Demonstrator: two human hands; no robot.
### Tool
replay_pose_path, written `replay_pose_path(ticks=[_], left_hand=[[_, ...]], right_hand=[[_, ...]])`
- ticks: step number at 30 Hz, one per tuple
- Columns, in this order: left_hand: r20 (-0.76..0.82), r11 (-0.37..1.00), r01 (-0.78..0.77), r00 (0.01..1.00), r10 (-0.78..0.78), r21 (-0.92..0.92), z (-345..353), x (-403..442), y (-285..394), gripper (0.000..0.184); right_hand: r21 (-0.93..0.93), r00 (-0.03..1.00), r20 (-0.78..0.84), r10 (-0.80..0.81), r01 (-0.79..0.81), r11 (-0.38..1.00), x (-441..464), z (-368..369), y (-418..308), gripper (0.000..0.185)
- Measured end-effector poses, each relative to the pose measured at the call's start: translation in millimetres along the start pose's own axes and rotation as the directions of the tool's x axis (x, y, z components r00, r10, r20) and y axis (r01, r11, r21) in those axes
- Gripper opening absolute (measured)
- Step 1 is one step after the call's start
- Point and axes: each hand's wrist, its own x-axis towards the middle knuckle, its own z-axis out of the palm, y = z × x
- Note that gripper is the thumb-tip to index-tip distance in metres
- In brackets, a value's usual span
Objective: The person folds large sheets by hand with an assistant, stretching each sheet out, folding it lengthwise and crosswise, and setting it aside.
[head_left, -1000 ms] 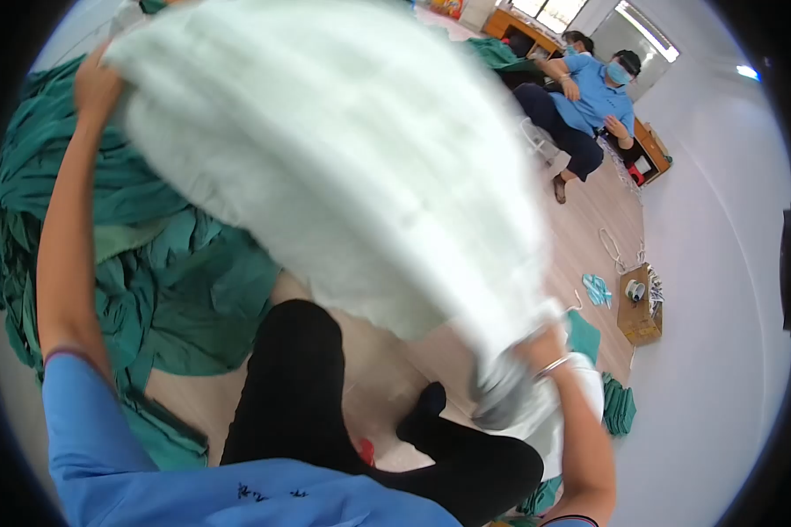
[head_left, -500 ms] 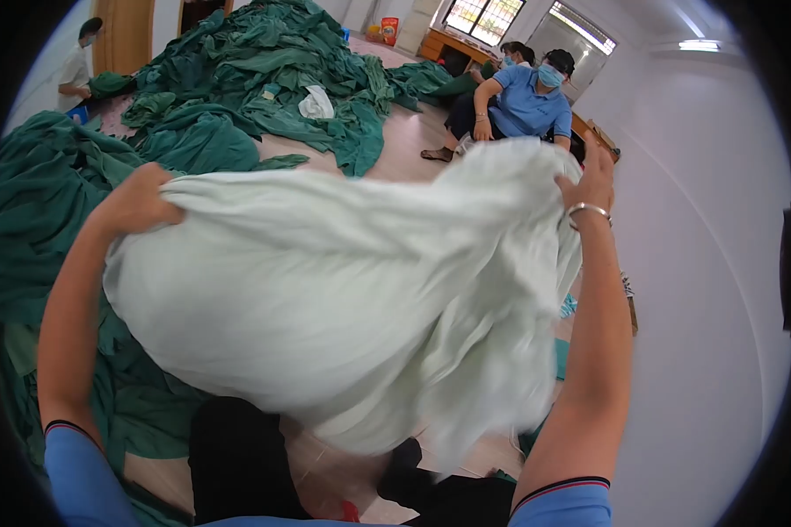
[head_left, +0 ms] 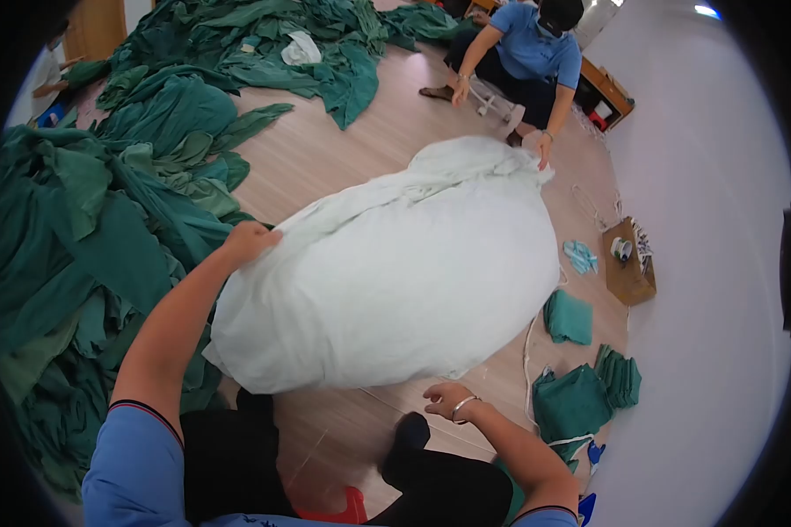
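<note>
The central white cloth (head_left: 404,268) seems stretched between the left hand (head_left: 251,242), grip clamped on it at nine o'clock, and a co-worker's hand (head_left: 544,149) at two, while the right hand (head_left: 450,400), grip apart, hovers at five.

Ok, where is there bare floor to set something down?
Bare floor lies between the green heap and the white cloth, and between that cloth and the red object. Crowded: left, under the heap; right, around the folded green stacks.

Heaped green cloth (head_left: 114,255) and folded stacks (head_left: 571,404) suggest a linen workroom.
</note>
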Motion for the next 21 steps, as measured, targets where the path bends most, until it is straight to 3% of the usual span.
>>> replay_pose_path(ticks=[2,6,7,8,9,10,11,13,14,16,17,18,19,20,21], left_hand=[[0.0,0.997,-0.016,1.0,0.016,0.077,19.1,3.3,-57.5,0.062],[0.178,0.913,0.092,0.968,-0.175,0.397,22.4,-49.1,-148.8,0.085],[0.18,0.958,0.176,0.959,-0.218,0.225,25.4,-67.9,-164.6,0.083],[0.186,0.965,0.257,0.947,-0.262,0.05,27.4,-88.5,-182.2,0.082],[0.251,0.941,0.327,0.921,-0.297,-0.086,33.5,-101.3,-215.9,0.08],[0.311,0.895,0.381,0.901,-0.302,-0.234,44.1,-107.9,-242.9,0.079],[0.241,0.828,0.483,0.872,-0.426,-0.283,53.7,-122.9,-230.9,0.075],[0.145,0.747,0.566,0.82,-0.554,-0.35,71.9,-129.8,-204.9,0.061],[0.161,0.73,0.532,0.84,-0.517,-0.43,79.3,-127.4,-207.1,0.059],[0.177,0.711,0.488,0.866,-0.468,-0.507,86.3,-121.8,-189.6,0.056],[0.261,0.623,0.446,0.892,-0.369,-0.642,84.0,-120.2,-155.9,0.055],[0.326,0.512,0.415,0.909,-0.259,-0.752,77.8,-118.9,-126.7,0.053],[0.337,0.527,0.427,0.904,-0.262,-0.735,68.6,-117.8,-107.3,0.053],[0.34,0.514,0.416,0.909,-0.24,-0.75,57.3,-117.7,-90.0,0.052],[0.342,0.498,0.409,0.913,-0.224,-0.765,46.3,-118.4,-77.3,0.051]], right_hand=[[0.093,0.991,-0.093,0.097,-0.088,0.992,10.7,23.7,38.8,0.04],[0.197,0.929,-0.13,0.346,-0.318,0.927,25.6,71.8,103.5,0.047],[0.208,0.914,-0.103,0.393,-0.366,0.907,30.0,90.9,117.9,0.05],[0.418,0.886,-0.054,0.46,-0.398,0.816,33.5,112.6,128.0,0.056],[0.603,0.85,-0.007,0.526,-0.416,0.681,37.0,127.6,134.1,0.062],[0.767,0.809,0.146,0.57,-0.456,0.451,34.6,122.6,117.6,0.079],[0.857,0.793,0.218,0.569,-0.435,0.278,37.5,125.6,114.2,0.089],[0.974,0.817,0.193,0.543,-0.227,-0.005,42.7,107.9,86.9,0.077],[0.966,0.804,0.254,0.538,-0.189,-0.174,55.1,93.3,78.0,0.06],[0.903,0.823,0.093,0.56,0.167,-0.397,82.9,65.5,70.2,0.049],[0.72,0.808,-0.073,0.584,0.448,-0.53,102.0,49.9,81.2,0.044],[0.849,0.771,-0.206,0.603,0.447,-0.282,93.8,-2.6,50.8,0.043],[0.706,0.761,-0.396,0.513,0.61,-0.359,91.6,-42.1,33.2,0.041],[0.879,0.736,-0.474,0.483,0.431,0.205,75.5,-92.0,8.6,0.042],[0.709,0.756,-0.511,0.409,0.103,0.697,63.0,-130.1,-8.2,0.046]])
